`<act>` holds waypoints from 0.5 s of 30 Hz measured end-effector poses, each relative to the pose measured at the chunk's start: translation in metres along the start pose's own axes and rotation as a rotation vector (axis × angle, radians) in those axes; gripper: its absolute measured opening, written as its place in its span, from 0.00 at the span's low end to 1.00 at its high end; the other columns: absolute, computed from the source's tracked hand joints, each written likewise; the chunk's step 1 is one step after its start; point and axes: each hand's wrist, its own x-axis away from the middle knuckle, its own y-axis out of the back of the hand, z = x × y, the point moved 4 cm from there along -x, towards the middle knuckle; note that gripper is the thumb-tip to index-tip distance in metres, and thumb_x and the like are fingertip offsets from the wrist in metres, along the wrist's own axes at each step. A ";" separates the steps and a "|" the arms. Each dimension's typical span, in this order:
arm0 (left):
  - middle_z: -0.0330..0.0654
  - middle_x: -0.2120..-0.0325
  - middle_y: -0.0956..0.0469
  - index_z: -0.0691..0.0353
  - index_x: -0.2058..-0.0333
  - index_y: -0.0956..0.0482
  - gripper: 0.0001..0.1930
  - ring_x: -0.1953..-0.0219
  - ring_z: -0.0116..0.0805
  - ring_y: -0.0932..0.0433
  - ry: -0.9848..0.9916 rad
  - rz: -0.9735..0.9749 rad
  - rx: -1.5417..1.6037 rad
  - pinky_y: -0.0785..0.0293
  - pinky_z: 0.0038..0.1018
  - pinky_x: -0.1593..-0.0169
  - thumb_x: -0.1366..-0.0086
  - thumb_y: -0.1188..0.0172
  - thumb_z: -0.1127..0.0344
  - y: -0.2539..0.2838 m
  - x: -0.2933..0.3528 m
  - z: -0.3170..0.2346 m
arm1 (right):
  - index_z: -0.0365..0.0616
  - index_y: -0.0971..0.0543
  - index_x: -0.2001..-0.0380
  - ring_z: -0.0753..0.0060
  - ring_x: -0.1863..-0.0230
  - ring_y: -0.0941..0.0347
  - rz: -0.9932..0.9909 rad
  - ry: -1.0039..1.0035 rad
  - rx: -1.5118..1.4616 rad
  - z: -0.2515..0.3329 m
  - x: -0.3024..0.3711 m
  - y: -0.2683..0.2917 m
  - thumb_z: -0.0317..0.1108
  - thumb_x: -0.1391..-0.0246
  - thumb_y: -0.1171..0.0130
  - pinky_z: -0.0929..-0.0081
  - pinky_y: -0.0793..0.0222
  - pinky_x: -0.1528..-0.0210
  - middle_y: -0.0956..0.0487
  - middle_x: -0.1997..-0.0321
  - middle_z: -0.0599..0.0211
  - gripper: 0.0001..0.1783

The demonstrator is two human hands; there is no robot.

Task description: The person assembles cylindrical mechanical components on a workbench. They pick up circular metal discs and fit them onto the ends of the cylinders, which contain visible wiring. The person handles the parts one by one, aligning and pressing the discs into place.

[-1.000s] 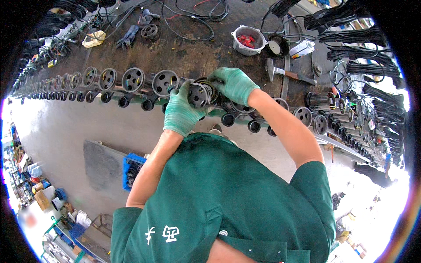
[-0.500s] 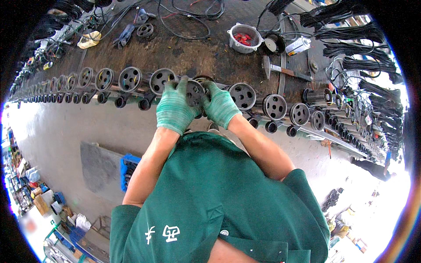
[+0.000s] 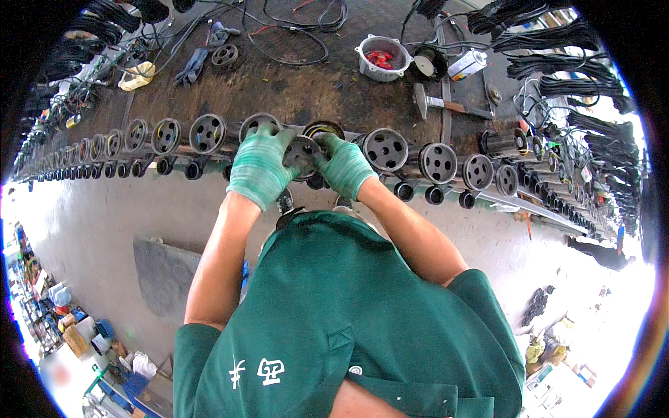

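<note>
Both my hands wear green knit gloves and meet at the near edge of the bench. Between them is a dark round cover (image 3: 302, 155) with holes in its face, tilted toward me. My left hand (image 3: 260, 166) has its thumb side against the cover's left edge, while its fingers reach over a neighbouring holed disc (image 3: 259, 124). My right hand (image 3: 344, 164) pinches the cover's right edge. Just behind the cover, an uncovered black cylindrical housing (image 3: 323, 128) shows some yellow inside. Another housing with a holed end (image 3: 385, 150) stands to the right of my right hand.
Similar housings line the bench edge both ways. Farther back are a grey pot (image 3: 382, 58) holding red pieces, a hammer (image 3: 449, 104), a spray can (image 3: 467, 64), a loose holed disc (image 3: 224, 55) and black cables (image 3: 306, 61). Cable bundles (image 3: 550, 66) hang at the right.
My left hand has shifted left and loosened around the cover. The cover has come slightly left and toward me, uncovering more of the housing behind it. The view has shifted a little.
</note>
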 end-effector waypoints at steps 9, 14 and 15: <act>0.46 0.55 0.18 0.52 0.59 0.14 0.14 0.48 0.48 0.20 -0.229 0.220 -0.455 0.25 0.47 0.45 0.46 0.30 0.61 -0.017 -0.043 -0.017 | 0.44 0.23 0.48 0.36 0.56 0.18 0.009 0.088 0.288 -0.002 -0.008 0.007 0.41 0.39 0.40 0.47 0.23 0.54 0.16 0.61 0.41 0.19; 0.44 0.55 0.18 0.51 0.59 0.14 0.10 0.48 0.47 0.20 -0.299 0.282 -0.455 0.26 0.49 0.45 0.40 0.35 0.63 -0.035 -0.050 -0.015 | 0.44 0.23 0.48 0.36 0.52 0.19 0.038 0.123 0.281 0.007 -0.007 0.014 0.39 0.40 0.39 0.48 0.22 0.53 0.16 0.56 0.39 0.19; 0.45 0.56 0.18 0.53 0.58 0.14 0.11 0.49 0.48 0.19 -0.291 0.276 -0.404 0.26 0.49 0.45 0.39 0.36 0.63 -0.033 -0.050 -0.015 | 0.44 0.23 0.48 0.37 0.51 0.19 0.069 0.124 0.330 0.010 -0.008 0.015 0.38 0.40 0.40 0.48 0.22 0.52 0.16 0.54 0.41 0.19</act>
